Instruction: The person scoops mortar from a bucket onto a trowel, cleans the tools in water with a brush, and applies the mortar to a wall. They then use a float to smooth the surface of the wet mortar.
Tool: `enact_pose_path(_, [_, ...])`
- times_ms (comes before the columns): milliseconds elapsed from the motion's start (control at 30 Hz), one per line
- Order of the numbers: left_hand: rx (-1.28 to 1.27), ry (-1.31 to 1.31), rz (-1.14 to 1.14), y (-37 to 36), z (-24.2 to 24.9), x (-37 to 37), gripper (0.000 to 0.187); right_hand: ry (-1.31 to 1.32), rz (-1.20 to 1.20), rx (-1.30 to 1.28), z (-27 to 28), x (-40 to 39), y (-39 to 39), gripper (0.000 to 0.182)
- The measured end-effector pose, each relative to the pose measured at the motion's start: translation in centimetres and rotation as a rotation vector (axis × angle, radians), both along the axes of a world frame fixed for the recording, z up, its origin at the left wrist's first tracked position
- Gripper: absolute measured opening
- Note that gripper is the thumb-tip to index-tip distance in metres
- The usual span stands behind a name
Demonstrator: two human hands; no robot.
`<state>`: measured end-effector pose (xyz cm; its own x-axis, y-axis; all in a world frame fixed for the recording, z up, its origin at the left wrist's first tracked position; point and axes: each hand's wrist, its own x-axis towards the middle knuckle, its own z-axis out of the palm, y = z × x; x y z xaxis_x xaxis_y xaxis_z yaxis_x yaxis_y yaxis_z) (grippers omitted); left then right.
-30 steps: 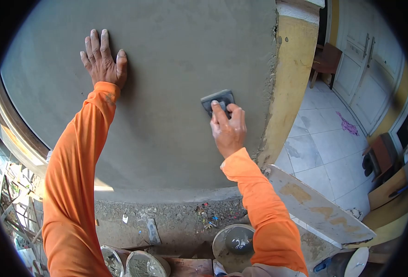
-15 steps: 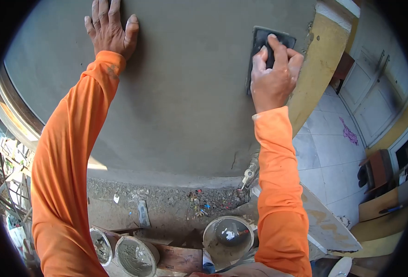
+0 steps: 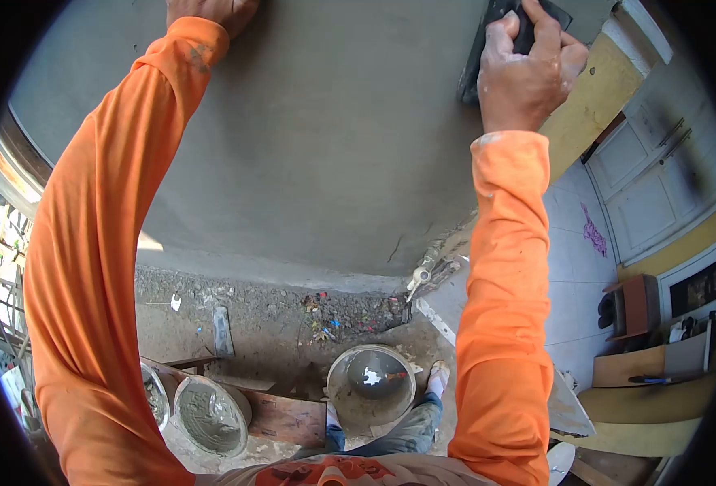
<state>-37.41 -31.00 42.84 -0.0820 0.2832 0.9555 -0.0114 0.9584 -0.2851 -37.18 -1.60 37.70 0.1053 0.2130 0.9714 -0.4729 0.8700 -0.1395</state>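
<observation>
A dark flat float (image 3: 476, 61) lies against the grey plastered wall (image 3: 333, 138) near its right edge. My right hand (image 3: 529, 77) is closed on the float's handle. At the top left my left hand (image 3: 212, 11) touches the wall; the frame's top edge cuts it off, and its fingers are hidden. Both arms wear orange sleeves.
Below the wall are a tap (image 3: 419, 279), a round bucket (image 3: 371, 415) between my feet and a bucket of wet mortar (image 3: 212, 417) beside a wooden board (image 3: 286, 419). A yellow pillar edge (image 3: 592, 101) and white doors (image 3: 657, 162) stand at right.
My right hand and the float have moved up and to the right in view. My left hand has slid partly out at the top. The camera view has shifted, and my feet now show.
</observation>
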Motion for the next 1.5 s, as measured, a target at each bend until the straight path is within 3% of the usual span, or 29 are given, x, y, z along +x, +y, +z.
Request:
enact_pose_path(33, [-0.012, 0.035, 0.007, 0.1, 0.2, 0.0, 0.064, 0.027, 0.024, -0.001, -2.1, -0.2, -0.2, 0.039])
enact_pose_path(133, [0.01, 0.032, 0.003, 0.1, 0.3, 0.1, 0.064, -0.062, 0.017, 0.075, -16.8, -0.1, -0.9, 0.062])
enact_pose_path(167, [0.001, 0.027, -0.01, 0.0, 0.3, 0.0, 0.064, -0.137, 0.038, 0.06, -19.3, -0.1, -0.5, 0.061])
enact_pose_path(300, [-0.006, 0.032, -0.005, -0.1, 0.4, 0.0, 0.064, -0.146, -0.004, 0.132, -15.3, -0.1, -0.2, 0.047])
enact_pose_path(400, [0.005, 0.028, -0.038, 0.0, 0.3, 0.0, 0.064, 0.029, -0.076, 0.068, -5.0, -0.9, -0.6, 0.031])
enact_pose_path(567, [-0.007, 0.083, -0.035, -0.4, 0.1, -0.8, 0.062, 0.18, -0.13, -0.025, 9.7, -0.9, 1.0, 0.022])
enact_pose_path(667, [-0.033, 0.116, -0.058, -0.7, 0.0, -1.3, 0.062, 0.02, -0.153, 0.034, 3.6, -1.8, 1.9, 0.028])
enact_pose_path(700, [-0.023, 0.125, -0.056, -0.6, 0.0, -1.2, 0.062, 0.074, -0.049, -0.035, -1.9, -1.4, 0.7, 0.027])
enact_pose_path(733, [-0.01, 0.115, -0.059, -0.3, -0.1, -1.0, 0.062, 0.064, -0.096, 0.006, -7.7, -1.2, 0.5, 0.028])
enact_pose_path(800, [-0.008, 0.093, -0.039, 0.0, 0.0, -0.5, 0.063, -0.064, -0.104, 0.046, -17.1, -0.7, -0.1, 0.044])
enact_pose_path(867, [-0.009, 0.077, -0.014, -0.1, 0.1, -0.2, 0.063, -0.101, -0.045, 0.044, -17.3, -0.7, -0.2, 0.045])
enact_pose_path(933, [0.019, 0.031, -0.015, 0.3, 0.1, 0.1, 0.065, -0.099, -0.035, 0.089, -14.6, -0.3, 0.3, 0.041])
enact_pose_path(1000, [0.017, 0.038, -0.012, 0.2, 0.5, 0.1, 0.065, 0.018, -0.071, 0.059, -7.4, -1.4, 0.4, 0.038])
enact_pose_path(1067, [0.008, 0.047, -0.019, 0.2, 0.2, -0.2, 0.064, 0.043, -0.081, 0.026, -0.4, -0.5, -0.2, 0.025])
enact_pose_path(1133, [-0.01, 0.069, -0.016, -0.1, 0.5, -0.5, 0.064, 0.002, -0.093, -0.045, 6.6, -2.9, 1.9, 0.024])
enact_pose_path(1233, [-0.009, 0.094, -0.026, -0.2, -0.1, -0.7, 0.063, 0.098, -0.077, -0.047, 9.9, 0.2, 0.5, 0.025])
enact_pose_path(1300, [-0.029, 0.114, -0.063, -0.3, 0.0, -0.7, 0.062, -0.024, -0.069, -0.054, 2.0, -0.3, -0.2, 0.018])
enact_pose_path(1333, [-0.02, 0.124, -0.064, -0.3, 0.0, -0.7, 0.062, 0.094, 0.004, -0.065, -4.1, -0.9, -0.7, 0.021])
enact_pose_path(1367, [-0.005, 0.112, -0.06, -0.2, -0.1, -0.6, 0.062, 0.038, -0.092, -0.017, -10.0, -0.6, -0.9, 0.028])
enact_pose_path(1400, [0.005, 0.098, -0.057, 0.0, 0.0, -0.5, 0.062, -0.028, -0.033, -0.027, -14.4, -0.8, -0.5, 0.031])
enact_pose_path(1500, [0.004, 0.086, -0.066, 0.1, 0.0, -0.2, 0.061, -0.097, -0.001, 0.006, -15.1, -0.6, -0.4, 0.034])
